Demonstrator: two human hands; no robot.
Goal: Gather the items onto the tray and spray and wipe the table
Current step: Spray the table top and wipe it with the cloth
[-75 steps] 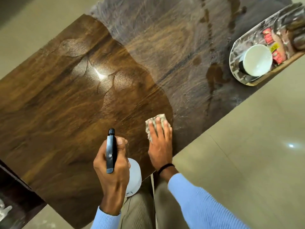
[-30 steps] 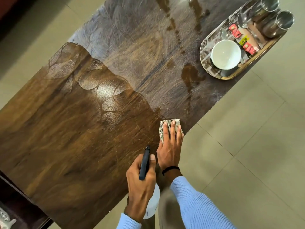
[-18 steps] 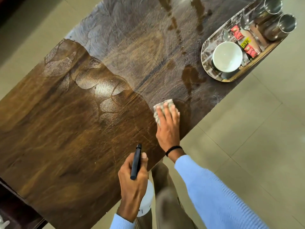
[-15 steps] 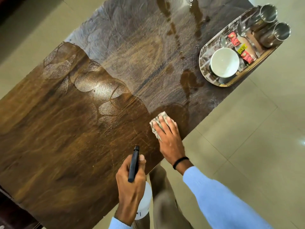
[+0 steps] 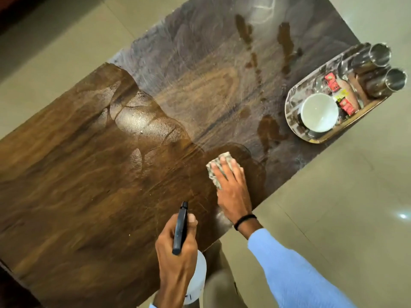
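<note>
My right hand (image 5: 232,190) presses a folded speckled cloth (image 5: 214,165) flat on the dark wooden table (image 5: 89,174), near its right edge. My left hand (image 5: 175,258) grips a spray bottle (image 5: 180,227) with a black nozzle and a white body, held upright at the table's near edge. The table's far half shows a greyish, streaked film with brown patches; the near half looks dark and glossy. A mirrored oval tray (image 5: 291,116) sits at the far right corner and holds a white bowl (image 5: 319,112), red packets (image 5: 332,82) and two steel cups (image 5: 380,55).
Beige floor tiles (image 5: 333,196) surround the table. My legs stand close against the table's near edge. A dark piece of furniture shows at the lower left corner.
My right hand has slid the cloth away from the near edge, toward the tray side, widening the dark patch. The left hand has kept hold of the spray bottle.
</note>
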